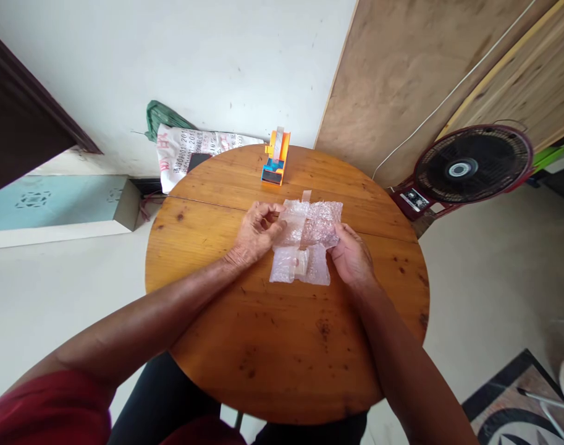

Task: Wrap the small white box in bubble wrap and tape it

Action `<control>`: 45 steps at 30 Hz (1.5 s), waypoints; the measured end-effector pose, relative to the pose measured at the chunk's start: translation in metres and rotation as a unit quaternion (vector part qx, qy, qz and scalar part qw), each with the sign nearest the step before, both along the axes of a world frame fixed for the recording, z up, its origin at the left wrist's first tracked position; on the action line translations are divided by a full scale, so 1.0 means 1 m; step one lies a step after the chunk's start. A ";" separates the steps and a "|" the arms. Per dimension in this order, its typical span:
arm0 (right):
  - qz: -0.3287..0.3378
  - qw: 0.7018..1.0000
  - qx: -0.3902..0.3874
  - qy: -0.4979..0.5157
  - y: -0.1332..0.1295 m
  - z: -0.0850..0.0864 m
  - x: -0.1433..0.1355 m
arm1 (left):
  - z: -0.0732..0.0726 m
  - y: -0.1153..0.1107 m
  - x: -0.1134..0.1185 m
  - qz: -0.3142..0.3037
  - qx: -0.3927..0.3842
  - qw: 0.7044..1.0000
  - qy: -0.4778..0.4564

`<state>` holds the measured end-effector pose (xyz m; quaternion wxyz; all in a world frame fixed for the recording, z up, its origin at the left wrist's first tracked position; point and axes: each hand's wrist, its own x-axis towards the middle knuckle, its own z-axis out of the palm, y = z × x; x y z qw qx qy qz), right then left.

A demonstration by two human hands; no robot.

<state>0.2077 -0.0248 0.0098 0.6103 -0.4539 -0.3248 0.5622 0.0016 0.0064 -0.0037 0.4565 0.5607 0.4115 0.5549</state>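
Observation:
A sheet of clear bubble wrap [325, 221] is held between my two hands, just above the round wooden table. My left hand [259, 230] pinches its left edge between thumb and fingers. At the right edge, my right hand [352, 252] grips it with the thumb on top. A strip of clear tape [304, 217] runs down the sheet and sticks out past its far edge. Nearer to me lies a second bubble wrap piece [282, 266], partly overlapped by the held one, with a small pale item [300, 262] on or in it; its kind is unclear.
An orange and blue tape dispenser [275, 157] stands near the far edge of the round table [263, 346]. Behind it are a white printed sack [184, 151] and the wall. A dark red fan [471, 164] stands at the right, a pale blue box [54, 207] at the left.

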 end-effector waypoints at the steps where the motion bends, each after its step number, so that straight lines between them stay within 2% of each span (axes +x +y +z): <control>1: 0.011 1.000 0.004 -0.002 -0.001 0.001 0.000 | 0.001 -0.001 0.000 -0.004 0.007 1.000 0.005; 4: 0.066 0.997 0.025 -0.004 -0.005 0.007 -0.006 | 0.006 -0.005 0.001 -0.052 -0.016 0.998 0.025; 8: 0.144 0.989 0.032 0.015 -0.012 0.013 -0.015 | 0.011 -0.011 0.003 -0.052 -0.018 0.992 0.112; 11: 0.156 0.987 0.029 0.008 -0.012 0.012 -0.017 | 0.010 -0.011 0.005 -0.064 -0.011 0.991 0.120; 15: 0.084 0.996 0.028 -0.019 -0.004 0.004 -0.008 | 0.010 -0.005 0.003 -0.098 -0.055 0.994 -0.006; 17: 0.029 0.999 0.011 -0.028 0.001 -0.001 -0.001 | 0.011 0.001 0.000 -0.068 -0.128 0.984 -0.102; 19: -0.015 0.999 -0.004 -0.032 0.006 -0.006 0.006 | 0.010 0.009 -0.003 -0.018 -0.221 0.957 -0.188; 21: -0.044 0.998 -0.001 -0.038 0.009 -0.010 0.011 | 0.008 0.016 -0.005 0.025 -0.267 0.934 -0.236; 24: -0.070 0.996 0.019 -0.059 0.013 -0.014 0.016 | 0.005 0.019 -0.005 0.049 -0.244 0.938 -0.240; 30: -0.099 0.990 0.041 -0.089 0.018 -0.017 0.025 | 0.005 0.016 -0.003 0.016 -0.197 0.966 -0.170; 33: -0.102 0.981 0.056 -0.155 0.019 -0.017 0.028 | 0.005 0.017 -0.004 0.012 -0.174 0.974 -0.145; 37: -0.121 0.948 0.059 -0.288 0.019 -0.015 0.033 | 0.003 0.019 -0.006 0.027 -0.159 0.982 -0.101; 42: -0.140 0.912 0.059 -0.382 0.021 -0.014 0.043 | -0.002 0.022 -0.007 0.033 -0.152 0.986 -0.064; 45: -0.133 0.873 0.050 -0.467 0.021 -0.012 0.048 | -0.002 0.022 -0.009 0.048 -0.126 0.990 -0.026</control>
